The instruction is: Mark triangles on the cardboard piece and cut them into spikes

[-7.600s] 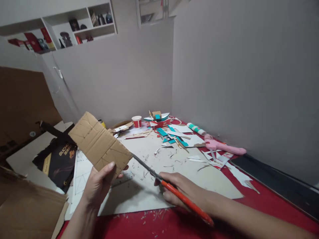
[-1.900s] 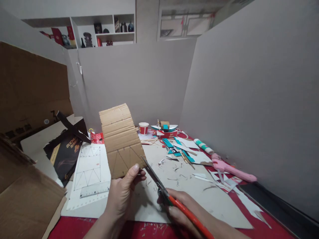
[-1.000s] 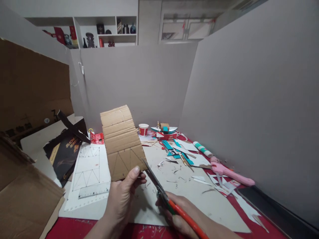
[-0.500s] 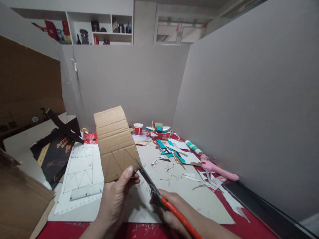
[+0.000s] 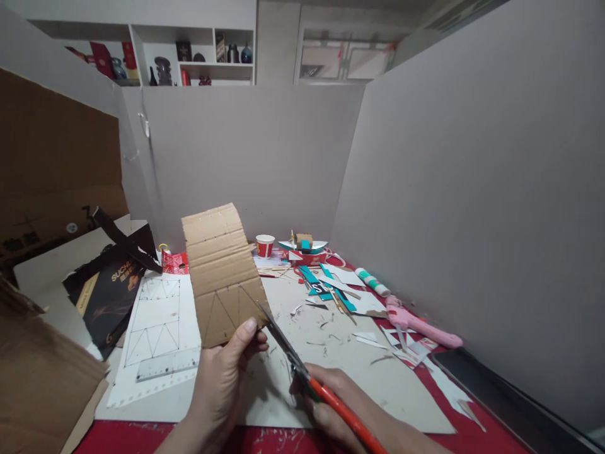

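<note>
A red-and-white cup [image 5: 265, 246] near a small model boat [image 5: 303, 244], a pink glue gun [image 5: 425, 328] farther right, shelves [image 5: 217, 64] above.

Left hand [image 5: 222, 375] at 7 o'clock, pinching, thumb [image 5: 244, 333] pointing to 1 o'clock, fingers [image 5: 260, 343] curled. Left forearm [image 5: 189, 435] rises from 7. Right hand [image 5: 333, 397] near 6, wrapped in a grip; right forearm [image 5: 394, 435] enters from 5.

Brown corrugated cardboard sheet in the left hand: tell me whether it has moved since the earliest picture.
Yes. Judged against the red-and-white paper cup, the cardboard sheet has shifted right, closer to it in view, and turned more upright.
</note>
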The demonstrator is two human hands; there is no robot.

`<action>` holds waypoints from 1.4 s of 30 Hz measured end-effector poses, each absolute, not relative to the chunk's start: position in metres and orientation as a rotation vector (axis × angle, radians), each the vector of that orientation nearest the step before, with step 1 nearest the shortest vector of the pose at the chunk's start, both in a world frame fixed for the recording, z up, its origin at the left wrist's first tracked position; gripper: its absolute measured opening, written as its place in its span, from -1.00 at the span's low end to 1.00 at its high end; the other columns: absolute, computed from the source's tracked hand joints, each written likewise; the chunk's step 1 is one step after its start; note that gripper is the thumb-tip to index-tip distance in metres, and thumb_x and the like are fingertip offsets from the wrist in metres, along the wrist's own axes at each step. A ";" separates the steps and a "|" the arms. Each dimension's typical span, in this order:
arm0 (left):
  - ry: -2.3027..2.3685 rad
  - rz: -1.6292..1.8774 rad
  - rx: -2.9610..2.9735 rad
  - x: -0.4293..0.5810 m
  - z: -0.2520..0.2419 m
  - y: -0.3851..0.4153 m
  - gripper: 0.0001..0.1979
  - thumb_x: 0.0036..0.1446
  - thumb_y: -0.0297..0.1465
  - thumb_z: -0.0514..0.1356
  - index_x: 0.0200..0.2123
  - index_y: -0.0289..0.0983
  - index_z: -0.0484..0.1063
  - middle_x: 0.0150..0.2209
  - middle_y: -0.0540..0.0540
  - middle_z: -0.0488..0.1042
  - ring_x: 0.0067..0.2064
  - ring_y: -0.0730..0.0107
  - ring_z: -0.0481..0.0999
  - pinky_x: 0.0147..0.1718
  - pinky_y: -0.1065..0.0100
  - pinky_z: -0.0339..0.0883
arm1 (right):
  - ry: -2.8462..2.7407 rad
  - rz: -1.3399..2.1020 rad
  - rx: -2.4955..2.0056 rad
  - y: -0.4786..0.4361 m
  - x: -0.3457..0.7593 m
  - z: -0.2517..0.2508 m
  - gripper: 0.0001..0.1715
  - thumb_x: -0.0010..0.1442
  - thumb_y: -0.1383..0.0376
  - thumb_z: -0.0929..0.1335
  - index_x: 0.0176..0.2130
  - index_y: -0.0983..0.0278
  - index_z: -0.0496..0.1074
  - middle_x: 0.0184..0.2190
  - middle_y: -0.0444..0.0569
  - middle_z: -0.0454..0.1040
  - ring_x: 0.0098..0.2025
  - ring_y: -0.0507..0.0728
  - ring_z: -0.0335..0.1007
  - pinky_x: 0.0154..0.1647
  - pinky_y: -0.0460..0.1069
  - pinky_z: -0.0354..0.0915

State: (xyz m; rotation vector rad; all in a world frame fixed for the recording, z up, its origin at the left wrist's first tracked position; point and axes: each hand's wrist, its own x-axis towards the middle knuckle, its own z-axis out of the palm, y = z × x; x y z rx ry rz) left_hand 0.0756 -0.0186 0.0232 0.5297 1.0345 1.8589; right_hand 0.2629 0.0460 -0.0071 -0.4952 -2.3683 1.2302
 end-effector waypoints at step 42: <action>1.023 1.890 0.550 0.078 0.026 -0.016 -0.75 -0.11 -0.33 0.44 -0.40 -0.39 0.57 -0.49 -0.08 0.56 -0.43 0.40 0.54 -0.39 0.39 0.48 | -2.353 1.248 -0.501 0.045 0.261 -0.006 -0.28 0.22 -0.25 0.12 -0.36 0.32 0.35 -0.51 -0.12 0.25 -0.46 0.04 0.10 -0.38 -0.07 0.21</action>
